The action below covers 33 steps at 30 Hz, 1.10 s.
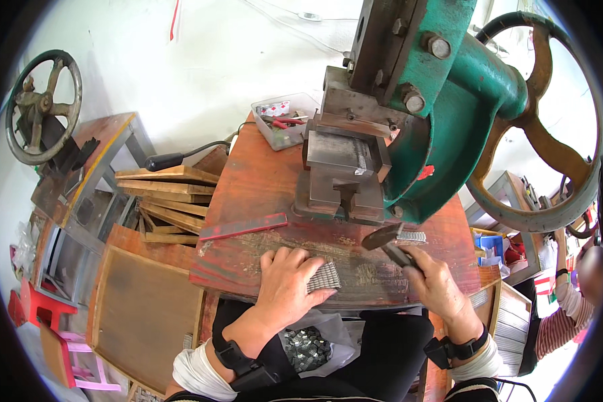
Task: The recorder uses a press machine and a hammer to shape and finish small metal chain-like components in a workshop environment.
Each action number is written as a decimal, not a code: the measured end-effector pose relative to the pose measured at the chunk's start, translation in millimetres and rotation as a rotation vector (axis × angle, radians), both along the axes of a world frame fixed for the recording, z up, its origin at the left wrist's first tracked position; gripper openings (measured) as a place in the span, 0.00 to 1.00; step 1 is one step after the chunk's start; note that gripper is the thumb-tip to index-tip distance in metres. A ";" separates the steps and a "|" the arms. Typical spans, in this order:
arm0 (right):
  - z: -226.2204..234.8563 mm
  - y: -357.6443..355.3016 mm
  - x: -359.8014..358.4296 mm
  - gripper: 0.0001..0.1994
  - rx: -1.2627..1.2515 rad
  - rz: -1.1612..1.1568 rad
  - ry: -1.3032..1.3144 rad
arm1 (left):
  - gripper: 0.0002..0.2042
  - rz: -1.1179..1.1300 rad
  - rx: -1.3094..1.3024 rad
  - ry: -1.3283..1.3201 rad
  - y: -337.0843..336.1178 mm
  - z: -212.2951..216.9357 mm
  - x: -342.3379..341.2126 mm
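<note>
Green press point(479, 107) stands beyond both hands; hammer point(384, 238) in the right hand point(435, 281).
Left hand point(285, 281) holds the ribbed metal block point(324, 277) between thumb and forefinger on the worktop point(238, 268); right hand grips the hammer handle, head directed leftward. Metal strip point(412, 236) lies just beyond the right hand; red bar point(244, 226) lies beyond the left.

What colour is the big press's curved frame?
The curved frame is green, seen best in the head view.
</note>
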State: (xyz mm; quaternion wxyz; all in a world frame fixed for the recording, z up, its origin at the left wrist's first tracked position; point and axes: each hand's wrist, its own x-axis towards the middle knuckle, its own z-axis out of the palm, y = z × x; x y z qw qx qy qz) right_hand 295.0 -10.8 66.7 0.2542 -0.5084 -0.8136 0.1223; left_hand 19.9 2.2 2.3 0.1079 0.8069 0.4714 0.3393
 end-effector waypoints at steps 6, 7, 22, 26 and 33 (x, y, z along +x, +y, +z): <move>18.9 -8.1 -44.1 0.21 0.031 0.048 -0.129 | 0.26 0.056 -0.006 -0.035 0.7 4.5 4.8; 20.5 -8.7 -48.2 0.21 0.030 0.047 -0.134 | 0.26 0.055 -0.007 -0.040 0.5 5.0 4.7; 34.8 -13.8 -71.4 0.19 0.056 -0.005 -0.338 | 0.24 0.087 -0.041 -0.053 -0.1 3.4 5.1; 37.4 -14.3 -73.2 0.19 0.090 -0.042 -0.352 | 0.25 0.082 -0.050 -0.061 -0.1 2.9 4.3; 49.5 -17.6 -78.9 0.19 0.127 -0.046 -0.300 | 0.24 0.090 -0.035 -0.060 -0.4 1.7 4.8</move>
